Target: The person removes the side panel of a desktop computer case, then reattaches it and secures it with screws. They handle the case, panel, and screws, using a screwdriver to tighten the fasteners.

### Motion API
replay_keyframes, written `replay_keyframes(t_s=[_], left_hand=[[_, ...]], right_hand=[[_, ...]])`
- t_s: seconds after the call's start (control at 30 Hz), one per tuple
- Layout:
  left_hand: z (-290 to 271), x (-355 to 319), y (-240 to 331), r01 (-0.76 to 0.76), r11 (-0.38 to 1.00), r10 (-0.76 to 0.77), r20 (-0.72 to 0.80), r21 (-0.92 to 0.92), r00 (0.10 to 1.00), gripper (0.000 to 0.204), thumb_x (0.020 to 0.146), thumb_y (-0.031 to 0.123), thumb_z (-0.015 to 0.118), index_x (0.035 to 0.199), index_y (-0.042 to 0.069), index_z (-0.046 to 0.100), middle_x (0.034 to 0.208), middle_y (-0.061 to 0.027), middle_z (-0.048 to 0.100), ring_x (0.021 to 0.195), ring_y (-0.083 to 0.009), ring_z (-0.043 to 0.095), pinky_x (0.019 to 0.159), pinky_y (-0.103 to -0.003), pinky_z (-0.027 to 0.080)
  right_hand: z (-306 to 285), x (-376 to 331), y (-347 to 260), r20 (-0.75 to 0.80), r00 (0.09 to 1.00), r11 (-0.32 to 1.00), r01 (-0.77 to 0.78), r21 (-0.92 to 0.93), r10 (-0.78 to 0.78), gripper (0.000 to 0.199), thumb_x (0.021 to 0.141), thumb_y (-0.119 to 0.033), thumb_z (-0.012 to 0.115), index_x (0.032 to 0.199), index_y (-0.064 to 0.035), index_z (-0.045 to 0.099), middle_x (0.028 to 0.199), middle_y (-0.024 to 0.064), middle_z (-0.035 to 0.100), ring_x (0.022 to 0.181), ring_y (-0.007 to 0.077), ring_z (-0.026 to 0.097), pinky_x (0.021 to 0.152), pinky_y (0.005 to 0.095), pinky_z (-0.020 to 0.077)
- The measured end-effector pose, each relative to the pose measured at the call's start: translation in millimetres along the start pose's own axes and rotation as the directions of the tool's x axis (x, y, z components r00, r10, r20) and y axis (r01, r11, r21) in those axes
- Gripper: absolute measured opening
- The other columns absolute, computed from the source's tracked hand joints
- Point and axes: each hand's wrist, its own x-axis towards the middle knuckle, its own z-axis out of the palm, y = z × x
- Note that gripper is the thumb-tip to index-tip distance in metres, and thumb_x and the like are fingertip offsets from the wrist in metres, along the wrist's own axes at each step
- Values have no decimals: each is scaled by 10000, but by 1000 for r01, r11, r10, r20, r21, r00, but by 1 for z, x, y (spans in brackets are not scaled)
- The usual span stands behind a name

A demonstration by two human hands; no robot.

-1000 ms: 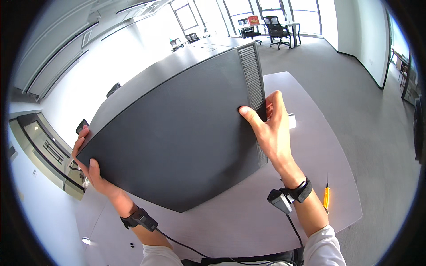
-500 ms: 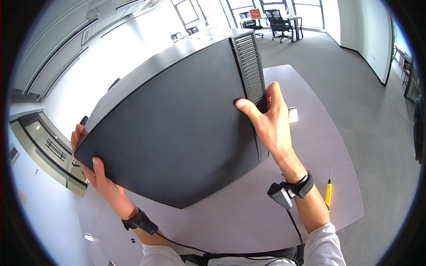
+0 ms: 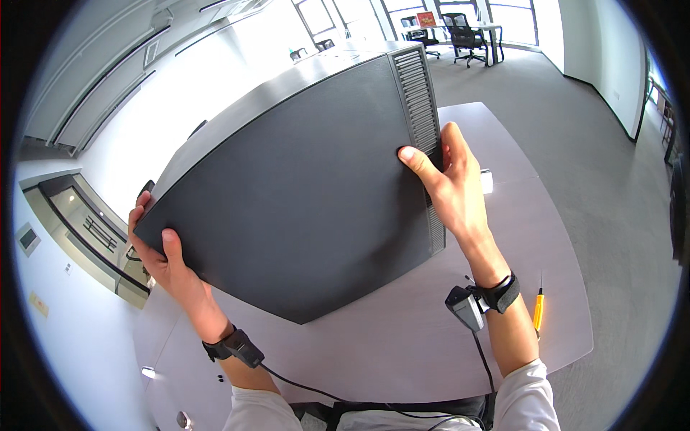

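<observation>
We hold the dark grey computer case (image 3: 295, 187) tilted above the table (image 3: 402, 345) at frame centre, our left hand (image 3: 162, 255) clamped on its lower-left corner, our right hand (image 3: 449, 190) gripping its vented right edge, a yellow screwdriver (image 3: 537, 310) lower right.

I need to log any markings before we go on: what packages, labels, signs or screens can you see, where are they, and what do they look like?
Small panel: on the white wall at far left, a pale square with a dark face, too small to tell more.
Sign or box: on the far desk by the office chairs, a small red and orange rectangle.
Dark grey case: held by left hand and right hand; no label shows.
</observation>
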Motion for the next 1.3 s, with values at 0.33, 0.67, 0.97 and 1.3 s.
replay_keyframes(t_s=[0.33,0.67,0.97,1.3], left_hand=[[13,-3,13,23,989,-10,-86,149,996,490,981,247,706,1389,38,533,1428,-131,579,1269,-255,595,1032,-358,570],[8,-7,9,48,950,-16,-108,308,994,380,985,357,715,1261,106,645,1176,-104,702,1003,-213,730,822,-304,660],[9,-9,12,42,949,-11,-101,313,995,368,992,351,704,1258,102,650,1166,-103,723,959,-203,754,761,-307,672],[20,-9,18,53,954,-21,-109,296,994,376,1001,316,708,1274,70,629,1184,-132,689,1012,-222,722,834,-311,656]], right_hand=[[-3,7,22,38,985,984,171,-59,-169,700,787,-501,903,964,22,474,825,125,517,798,231,494,719,391,485],[-18,16,32,246,901,923,381,-59,-356,719,760,-346,953,1117,9,439,930,142,477,879,247,478,792,402,454],[-15,13,37,157,928,923,359,-136,-338,729,719,-366,964,1086,0,451,931,182,529,863,323,520,797,432,463],[-12,4,57,171,936,931,332,-149,-307,728,759,-367,946,1112,2,427,949,212,527,870,337,526,810,441,468]])
